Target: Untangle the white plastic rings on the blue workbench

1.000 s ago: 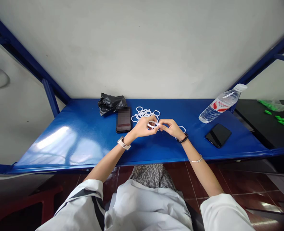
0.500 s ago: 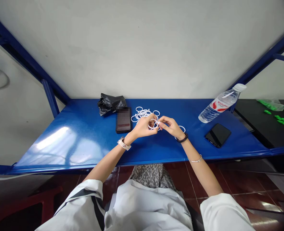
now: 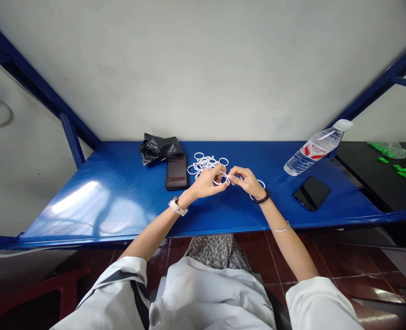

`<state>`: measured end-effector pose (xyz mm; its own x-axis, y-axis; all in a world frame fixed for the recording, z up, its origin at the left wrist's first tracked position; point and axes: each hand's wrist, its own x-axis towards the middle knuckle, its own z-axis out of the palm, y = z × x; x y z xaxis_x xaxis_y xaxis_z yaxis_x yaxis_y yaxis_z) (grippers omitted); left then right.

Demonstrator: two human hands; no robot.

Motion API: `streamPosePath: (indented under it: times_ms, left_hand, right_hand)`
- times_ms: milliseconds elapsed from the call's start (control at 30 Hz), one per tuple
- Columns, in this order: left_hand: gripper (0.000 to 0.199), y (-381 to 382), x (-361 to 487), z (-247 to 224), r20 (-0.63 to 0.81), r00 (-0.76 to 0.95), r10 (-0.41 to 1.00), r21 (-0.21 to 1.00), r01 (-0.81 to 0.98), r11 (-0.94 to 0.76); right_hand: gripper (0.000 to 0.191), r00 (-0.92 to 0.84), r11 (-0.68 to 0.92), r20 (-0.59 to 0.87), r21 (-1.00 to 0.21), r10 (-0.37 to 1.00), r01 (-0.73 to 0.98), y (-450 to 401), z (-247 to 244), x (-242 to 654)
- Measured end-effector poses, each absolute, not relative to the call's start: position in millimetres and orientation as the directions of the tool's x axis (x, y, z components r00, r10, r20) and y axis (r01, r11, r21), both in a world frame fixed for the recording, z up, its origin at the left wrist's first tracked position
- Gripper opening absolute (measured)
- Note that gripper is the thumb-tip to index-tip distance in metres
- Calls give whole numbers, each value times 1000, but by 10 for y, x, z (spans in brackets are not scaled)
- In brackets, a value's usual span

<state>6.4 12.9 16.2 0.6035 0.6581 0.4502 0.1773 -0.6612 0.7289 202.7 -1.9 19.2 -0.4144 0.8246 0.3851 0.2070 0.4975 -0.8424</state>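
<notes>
Just below and right of the frame's centre, a white ring (image 3: 220, 184) is being gripped on its left by the left hand (image 3: 205, 182) and pinched at its right edge by the right hand (image 3: 247, 181); its longer span is being held crosswise between them, neither being nearer.

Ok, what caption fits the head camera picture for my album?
Left hand and right hand hold a white ring over a blue table near more rings.
</notes>
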Motion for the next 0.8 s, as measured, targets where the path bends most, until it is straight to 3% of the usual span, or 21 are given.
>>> streamPosePath:
  times_ms: [800]
  left_hand:
    - [30,154,44,183,520,525,674,696,198,-690]
  right_hand:
    - [35,-385,410,327,-899,863,154,3,137,2041]
